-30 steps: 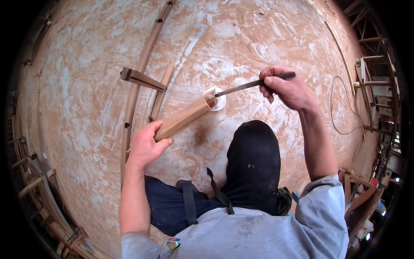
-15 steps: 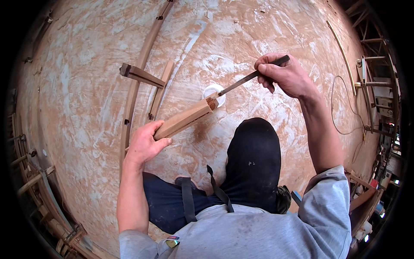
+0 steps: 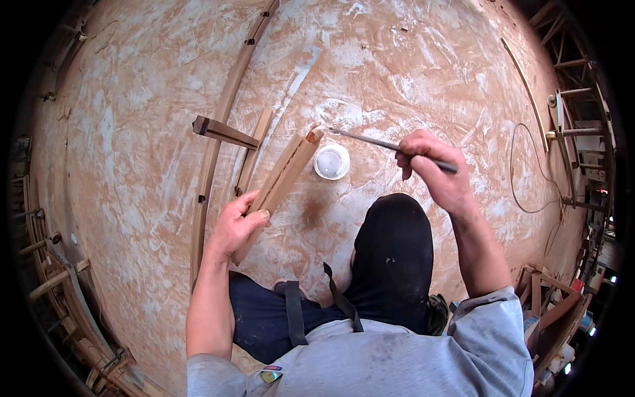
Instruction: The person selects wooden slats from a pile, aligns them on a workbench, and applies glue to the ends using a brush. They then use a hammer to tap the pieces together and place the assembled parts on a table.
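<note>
My left hand [image 3: 239,225] is closed round the lower part of a square wooden bar [image 3: 281,182], the thumb lying on its near face. The bar tilts up and to the right, with a narrow groove along one face and a reddish, cut-down end at the top. Between the thumb and fingers of my right hand [image 3: 436,165] is a thin dark stick [image 3: 377,141]; what kind of tool it is I cannot tell. Its far tip is at the bar's upper end, where something whitish shows. Just below that end stands a small round white tub [image 3: 331,162] with pale contents.
A long wooden rail [image 3: 213,159] with dark slots lies on the stained board floor left of the bar. A short crosspiece [image 3: 228,132] and another strip [image 3: 253,155] adjoin it. Chair-like wooden frames [image 3: 569,132] line the right edge. A thin cord [image 3: 516,178] loops nearby.
The wooden bar has swung to a steeper tilt, its upper end now left of the tub, which is uncovered. My right hand has moved lower, and the stick now slopes down to the right.
</note>
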Motion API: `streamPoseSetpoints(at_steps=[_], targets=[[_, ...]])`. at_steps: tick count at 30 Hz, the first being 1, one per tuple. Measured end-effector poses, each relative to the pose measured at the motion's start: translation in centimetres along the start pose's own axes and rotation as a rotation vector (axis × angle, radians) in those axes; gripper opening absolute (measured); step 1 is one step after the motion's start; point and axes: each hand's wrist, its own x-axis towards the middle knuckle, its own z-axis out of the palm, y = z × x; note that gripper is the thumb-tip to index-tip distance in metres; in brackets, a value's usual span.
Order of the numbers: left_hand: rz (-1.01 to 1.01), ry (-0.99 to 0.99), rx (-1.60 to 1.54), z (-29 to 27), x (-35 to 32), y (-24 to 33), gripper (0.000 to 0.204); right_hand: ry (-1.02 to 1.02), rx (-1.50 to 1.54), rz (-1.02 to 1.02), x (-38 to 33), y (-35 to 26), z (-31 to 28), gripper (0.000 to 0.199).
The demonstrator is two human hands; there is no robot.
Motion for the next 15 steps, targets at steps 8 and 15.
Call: streamPoseSetpoints(at_steps=[8, 15], targets=[[-0.096, -0.144, -0.347, 0.1, 0.3, 1.1, 0.05, -0.033, -0.127, -0.157, -0.2, 0.9, 1.6, 0.017], [-0.159, -0.172, -0.517, -0.1, 0.2, 0.9, 0.047, -0.083, -0.152, -0.111, 0.2, 1.9, 1.9, 0.016]])
